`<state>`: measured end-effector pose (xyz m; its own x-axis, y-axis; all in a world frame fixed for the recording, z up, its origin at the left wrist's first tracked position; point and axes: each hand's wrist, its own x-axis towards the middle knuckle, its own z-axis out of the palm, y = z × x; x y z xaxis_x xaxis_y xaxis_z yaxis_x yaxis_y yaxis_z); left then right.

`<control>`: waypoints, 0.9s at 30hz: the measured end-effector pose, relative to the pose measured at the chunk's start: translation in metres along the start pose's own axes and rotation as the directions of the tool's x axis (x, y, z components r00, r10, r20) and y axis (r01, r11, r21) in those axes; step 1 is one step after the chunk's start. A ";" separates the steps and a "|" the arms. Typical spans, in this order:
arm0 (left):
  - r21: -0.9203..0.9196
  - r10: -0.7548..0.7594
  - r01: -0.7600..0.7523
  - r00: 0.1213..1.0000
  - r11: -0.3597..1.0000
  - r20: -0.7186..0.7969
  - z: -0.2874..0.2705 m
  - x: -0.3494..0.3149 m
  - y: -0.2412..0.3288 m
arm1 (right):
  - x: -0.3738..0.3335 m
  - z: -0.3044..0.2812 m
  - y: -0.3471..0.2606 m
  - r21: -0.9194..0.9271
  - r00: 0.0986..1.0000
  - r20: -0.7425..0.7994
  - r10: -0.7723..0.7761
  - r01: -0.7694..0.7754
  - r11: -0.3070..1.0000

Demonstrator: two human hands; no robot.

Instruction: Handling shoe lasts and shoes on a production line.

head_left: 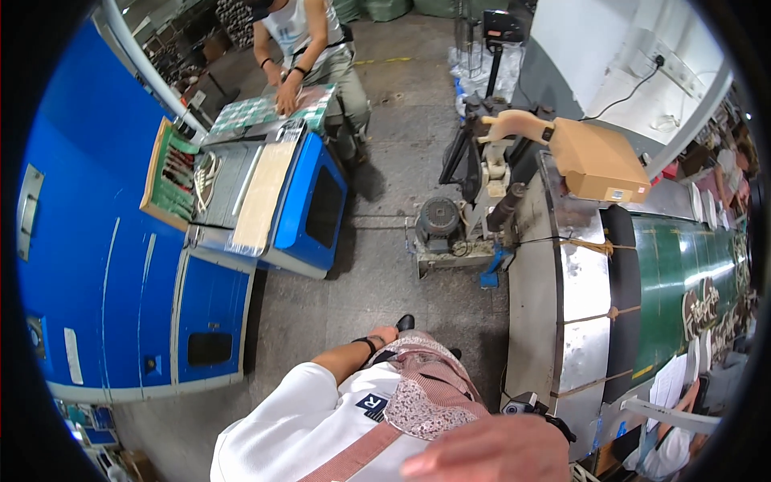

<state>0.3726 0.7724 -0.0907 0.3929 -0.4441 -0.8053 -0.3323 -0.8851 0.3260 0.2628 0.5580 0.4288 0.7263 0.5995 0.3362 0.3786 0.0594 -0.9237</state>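
Observation:
My left hand point(384, 333) hangs at my waist beside a pink patterned apron point(430, 377), a dark band on its wrist. Its fingers are mostly hidden, so I cannot tell whether it holds anything. Close up at the lower edge is my right hand point(498, 450), large and blurred in front of the apron. One finger side points left; the blur hides whether the fingers are apart or closed. No object shows in this hand.
Left stands a blue machine point(104, 241) with a roller infeed and a green-slatted rack point(173, 173). Another person works at a checked cloth point(241, 112). Ahead is a motorised machine point(440, 221); right, a green conveyor point(662, 281) carrying shoes and a cardboard box point(598, 161).

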 end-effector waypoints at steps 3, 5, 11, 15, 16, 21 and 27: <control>-0.058 -0.038 0.035 0.999 0.998 -0.037 0.003 -0.008 -0.007 | 0.034 0.032 -0.005 -0.266 0.624 -0.646 -0.440 0.357 0.895; -0.093 -0.062 0.058 0.997 0.994 -0.043 0.008 -0.011 -0.017 | 0.041 0.035 -0.006 -0.321 0.547 -0.695 -0.468 0.347 0.881; -0.157 -0.120 0.110 0.991 0.982 -0.057 0.023 -0.009 -0.037 | 0.065 0.045 0.008 -0.223 0.557 -0.688 -0.464 0.447 0.866; -0.191 -0.167 0.148 0.982 0.970 -0.089 0.024 -0.012 -0.037 | 0.064 0.029 0.032 -0.231 0.672 -0.492 -0.553 0.512 0.827; -0.196 -0.172 0.152 0.981 0.969 -0.090 0.023 -0.014 -0.037 | 0.057 0.021 0.035 -0.189 0.784 -0.419 -0.458 0.418 0.889; -0.207 -0.186 0.162 0.977 0.965 -0.104 0.023 -0.019 -0.035 | 0.016 -0.010 0.125 -0.304 0.937 -0.344 0.052 -0.164 0.938; -0.213 -0.224 0.200 0.970 0.956 -0.093 0.030 -0.015 -0.041 | -0.159 0.034 0.363 -0.070 0.440 -0.697 0.566 -0.828 0.557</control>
<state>0.3544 0.8193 -0.1074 0.5349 -0.2459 -0.8083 -0.0567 -0.9650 0.2561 0.2650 0.5118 0.0341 0.9337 -0.2594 -0.2467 -0.3502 -0.5186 -0.7800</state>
